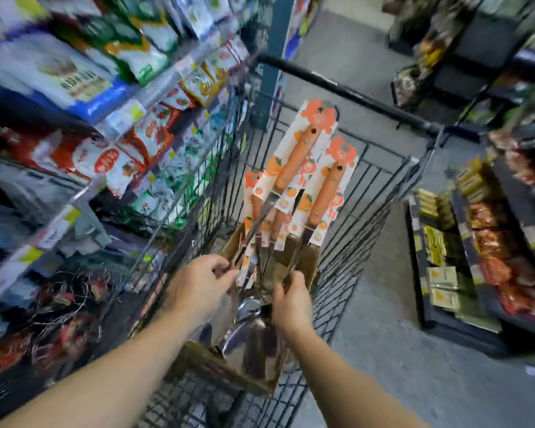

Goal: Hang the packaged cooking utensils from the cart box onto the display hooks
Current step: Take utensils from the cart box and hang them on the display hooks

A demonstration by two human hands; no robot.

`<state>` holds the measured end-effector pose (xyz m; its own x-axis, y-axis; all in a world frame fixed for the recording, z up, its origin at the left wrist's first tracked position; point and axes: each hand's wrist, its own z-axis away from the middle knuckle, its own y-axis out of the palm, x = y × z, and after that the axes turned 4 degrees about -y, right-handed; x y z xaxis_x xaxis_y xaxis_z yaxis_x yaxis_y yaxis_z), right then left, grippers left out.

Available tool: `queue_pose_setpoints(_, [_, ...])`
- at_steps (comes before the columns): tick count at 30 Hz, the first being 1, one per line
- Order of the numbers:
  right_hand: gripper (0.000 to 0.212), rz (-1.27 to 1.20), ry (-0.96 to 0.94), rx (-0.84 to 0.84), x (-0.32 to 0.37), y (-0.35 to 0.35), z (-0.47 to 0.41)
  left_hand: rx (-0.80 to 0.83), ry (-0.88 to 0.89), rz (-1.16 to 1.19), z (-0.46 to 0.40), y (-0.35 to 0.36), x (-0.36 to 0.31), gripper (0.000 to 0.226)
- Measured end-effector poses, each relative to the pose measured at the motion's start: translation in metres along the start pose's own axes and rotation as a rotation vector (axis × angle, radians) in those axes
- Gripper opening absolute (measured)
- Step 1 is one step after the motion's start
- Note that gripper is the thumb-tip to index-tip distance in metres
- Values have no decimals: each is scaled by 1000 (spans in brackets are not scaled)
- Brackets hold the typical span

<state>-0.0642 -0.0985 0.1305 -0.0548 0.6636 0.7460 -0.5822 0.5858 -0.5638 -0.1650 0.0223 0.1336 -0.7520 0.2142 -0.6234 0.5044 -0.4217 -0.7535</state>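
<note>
Several packaged cooking utensils point(297, 168), with orange wooden handles on white cards printed with oranges, stand fanned out of a brown cardboard box point(229, 369) inside the black wire cart point(380, 193). Their shiny metal heads point(247, 316) lie low in the box. My left hand point(198, 288) grips the metal shafts of the left bunch at the box's left side. Around the shaft of the rightmost utensil, just above the metal heads, curl the fingers of my right hand point(292, 301). No display hooks can be made out in the blurred view.
Shelves of bagged goods point(112, 143) run along the left, close to the cart. The cart's black handle bar point(346, 94) crosses the far end. Low display bins of packets point(482, 257) stand at the right, with grey floor point(393, 304) between.
</note>
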Motion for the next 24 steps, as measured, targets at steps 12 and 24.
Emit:
queue_pose_setpoints(12, [26, 114, -699, 69, 114, -97, 249, -485, 52, 232, 238, -203, -8, 21])
queue_pose_setpoints(24, [17, -183, -1242, 330, 220, -46, 573, -1080, 15, 294, 538, -432, 72, 22])
